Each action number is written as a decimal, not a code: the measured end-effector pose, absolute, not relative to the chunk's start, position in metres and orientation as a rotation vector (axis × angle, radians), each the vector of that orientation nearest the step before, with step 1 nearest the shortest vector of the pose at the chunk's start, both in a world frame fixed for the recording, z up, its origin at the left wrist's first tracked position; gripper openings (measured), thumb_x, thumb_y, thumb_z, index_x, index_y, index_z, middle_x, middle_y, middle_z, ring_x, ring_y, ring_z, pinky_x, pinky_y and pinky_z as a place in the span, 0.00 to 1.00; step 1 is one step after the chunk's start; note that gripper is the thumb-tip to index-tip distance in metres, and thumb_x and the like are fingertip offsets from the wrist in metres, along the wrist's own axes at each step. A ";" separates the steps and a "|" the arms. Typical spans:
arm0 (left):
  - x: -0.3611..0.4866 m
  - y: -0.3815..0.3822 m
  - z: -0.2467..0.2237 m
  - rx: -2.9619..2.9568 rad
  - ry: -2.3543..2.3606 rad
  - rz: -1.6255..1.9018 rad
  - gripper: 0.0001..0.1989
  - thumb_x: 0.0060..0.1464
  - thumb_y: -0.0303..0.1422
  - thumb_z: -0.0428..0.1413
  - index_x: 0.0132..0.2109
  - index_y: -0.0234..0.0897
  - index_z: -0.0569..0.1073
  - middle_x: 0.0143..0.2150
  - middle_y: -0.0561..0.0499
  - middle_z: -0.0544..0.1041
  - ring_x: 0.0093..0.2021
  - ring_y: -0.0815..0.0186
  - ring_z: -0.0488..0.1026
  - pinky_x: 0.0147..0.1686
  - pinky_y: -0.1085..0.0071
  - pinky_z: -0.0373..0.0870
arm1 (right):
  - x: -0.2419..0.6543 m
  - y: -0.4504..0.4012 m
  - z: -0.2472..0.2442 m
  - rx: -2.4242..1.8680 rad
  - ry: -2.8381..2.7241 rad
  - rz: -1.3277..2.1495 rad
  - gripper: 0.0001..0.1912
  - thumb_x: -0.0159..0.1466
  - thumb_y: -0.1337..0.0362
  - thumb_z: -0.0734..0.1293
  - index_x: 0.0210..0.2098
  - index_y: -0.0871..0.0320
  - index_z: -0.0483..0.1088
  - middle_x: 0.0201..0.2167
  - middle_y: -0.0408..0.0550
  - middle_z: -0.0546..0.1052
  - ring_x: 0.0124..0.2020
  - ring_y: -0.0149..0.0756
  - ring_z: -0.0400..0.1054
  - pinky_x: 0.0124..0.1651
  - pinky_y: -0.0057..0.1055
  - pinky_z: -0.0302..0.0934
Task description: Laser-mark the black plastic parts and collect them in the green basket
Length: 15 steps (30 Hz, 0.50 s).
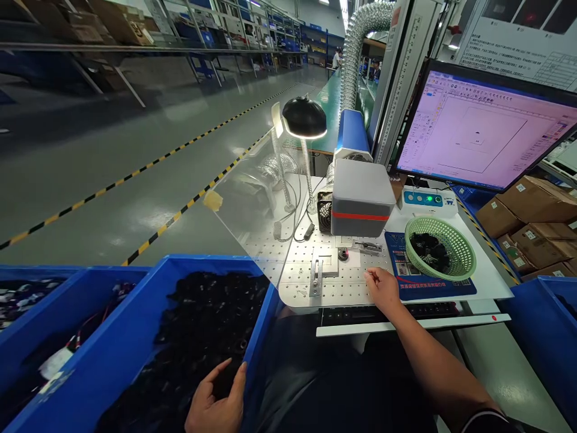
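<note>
Nearest my camera, at lower left, I have a long blue plastic bin [108, 343] heaped with small black parts [202, 313], and a bare left hand [215, 394] over them beside its right wall. Thumb and forefinger stand spread apart with only darkness in the gap; black on black makes pieces hard to tell apart, so a wrong or doubled pick seems the likeliest slip there. Further right, a clear plastic sheet with yellowish tape [213, 200] at one corner leans out past the worktop toward the bin; I judge that a hurried lift of that hand could knock its low edge. On the white plate dotted with holes [347, 290], a slotted silver metal bracket [316, 278] stands left of one small round black piece [343, 254], which sits below the grey box-shaped machine head with a red stripe [363, 198]. Just right of that piece, the bare right hand [382, 290] has its fingers curled in; I cannot tell whether they pinch anything. A careless brush from them might shift the piece. Furthest right, a pale green perforated plastic basket [466, 258] holds more black parts, and a swinging forearm could tip it.
</note>
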State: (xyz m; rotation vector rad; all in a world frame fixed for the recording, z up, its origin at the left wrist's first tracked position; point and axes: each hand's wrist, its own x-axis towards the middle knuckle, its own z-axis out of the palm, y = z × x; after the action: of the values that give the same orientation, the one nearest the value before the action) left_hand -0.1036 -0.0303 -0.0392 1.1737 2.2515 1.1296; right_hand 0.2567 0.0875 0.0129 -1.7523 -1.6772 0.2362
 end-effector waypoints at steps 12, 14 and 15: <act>-0.107 -0.032 -0.046 1.021 2.246 1.084 0.29 0.44 0.54 0.59 0.48 0.39 0.71 0.40 0.46 0.76 0.40 0.52 0.75 0.43 0.56 0.72 | 0.254 0.091 0.014 -1.755 -1.685 0.232 0.12 0.66 0.58 0.62 0.39 0.56 0.75 0.29 0.45 0.77 0.31 0.37 0.71 0.36 0.31 0.61; -0.107 -0.032 -0.044 1.035 2.229 1.095 0.29 0.45 0.54 0.58 0.48 0.40 0.72 0.42 0.45 0.77 0.43 0.51 0.76 0.44 0.56 0.71 | 0.249 0.100 0.015 -1.765 -1.675 0.259 0.12 0.65 0.58 0.62 0.41 0.57 0.75 0.29 0.46 0.77 0.31 0.37 0.71 0.35 0.31 0.61; -0.108 -0.032 -0.043 1.047 2.217 1.105 0.28 0.46 0.54 0.58 0.49 0.41 0.72 0.43 0.45 0.78 0.43 0.50 0.76 0.44 0.56 0.71 | 0.245 0.107 0.015 -1.762 -1.677 0.265 0.13 0.65 0.59 0.63 0.42 0.58 0.75 0.29 0.46 0.77 0.31 0.38 0.71 0.36 0.31 0.61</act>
State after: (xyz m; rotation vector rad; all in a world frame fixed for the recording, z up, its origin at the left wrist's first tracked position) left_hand -0.1077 -0.0322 -0.0428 1.0466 2.2171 1.1048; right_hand 0.2449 0.1068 0.0151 -1.7622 -1.6767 0.2655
